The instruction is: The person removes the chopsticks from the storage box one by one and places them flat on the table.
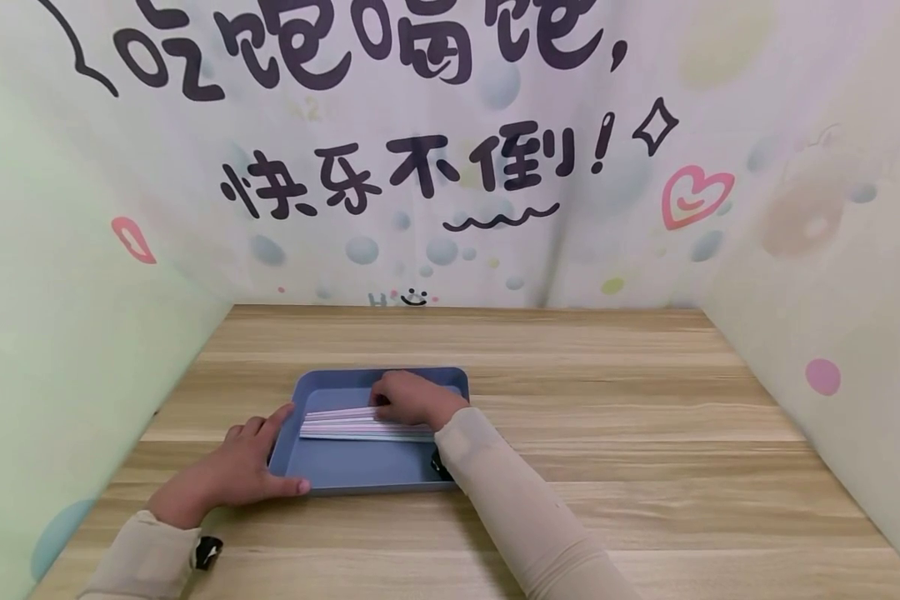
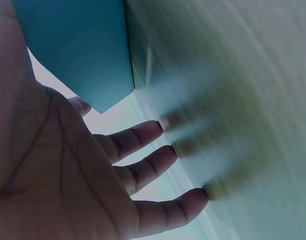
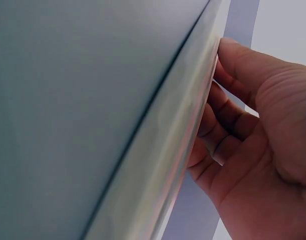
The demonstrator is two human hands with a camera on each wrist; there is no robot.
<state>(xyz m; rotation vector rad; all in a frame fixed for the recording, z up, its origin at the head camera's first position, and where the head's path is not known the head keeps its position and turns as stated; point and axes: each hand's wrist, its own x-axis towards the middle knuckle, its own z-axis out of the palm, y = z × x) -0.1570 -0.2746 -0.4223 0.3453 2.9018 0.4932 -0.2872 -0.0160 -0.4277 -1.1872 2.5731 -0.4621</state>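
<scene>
Head: blue tray (image 1: 360, 465) on wooden table (image 1: 645, 400), pale sticks (image 1: 337, 423) inside. Left hand (image 1: 243, 467), spread wide at tray's left end; steady bracing seems wise. Right sleeve (image 1: 525, 500) screens tray's right end.

Left wrist: fingertips (image 2: 190, 200) splayed beside tray.

Right wrist: right hand (image 3: 273, 135), fingers bent at sticks; pinch, cannot tell.

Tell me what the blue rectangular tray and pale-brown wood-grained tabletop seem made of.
The blue rectangular tray: probably matte plastic, given its even colour and smooth rounded corners. The pale-brown wood-grained tabletop: wood or wood-look laminate, judging by its streaked grain; which, I cannot tell.
</scene>
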